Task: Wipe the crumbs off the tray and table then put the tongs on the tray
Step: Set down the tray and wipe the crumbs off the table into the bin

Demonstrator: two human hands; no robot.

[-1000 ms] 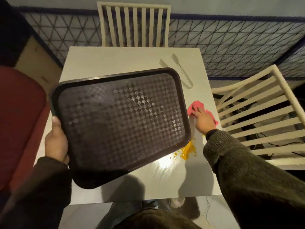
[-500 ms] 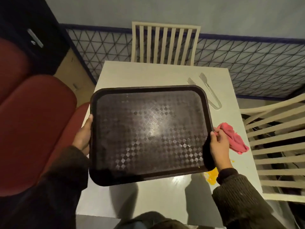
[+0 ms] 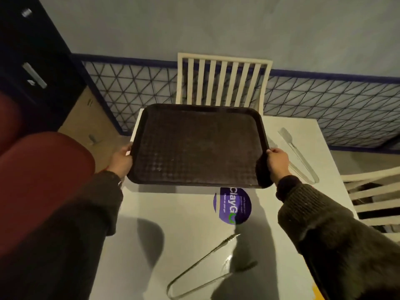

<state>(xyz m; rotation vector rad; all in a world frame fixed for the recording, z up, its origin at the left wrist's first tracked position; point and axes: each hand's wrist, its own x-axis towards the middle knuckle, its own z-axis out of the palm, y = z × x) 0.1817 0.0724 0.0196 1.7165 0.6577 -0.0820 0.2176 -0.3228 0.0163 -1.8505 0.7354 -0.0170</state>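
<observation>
My left hand (image 3: 121, 159) and right hand (image 3: 278, 163) grip the tray's (image 3: 199, 146) rims. Next I'd settle it flat, then add tongs (image 3: 297, 153).

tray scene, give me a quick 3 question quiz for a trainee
1. True or false: the left hand and the right hand each hold a side of the tray.
2. The far tongs lie: A) on the tray; B) on the table, right of the tray; C) on a chair.
3. Fill in: the round sticker on the table is ____ in colour.

Key: 1 true; 2 B; 3 purple.
</observation>
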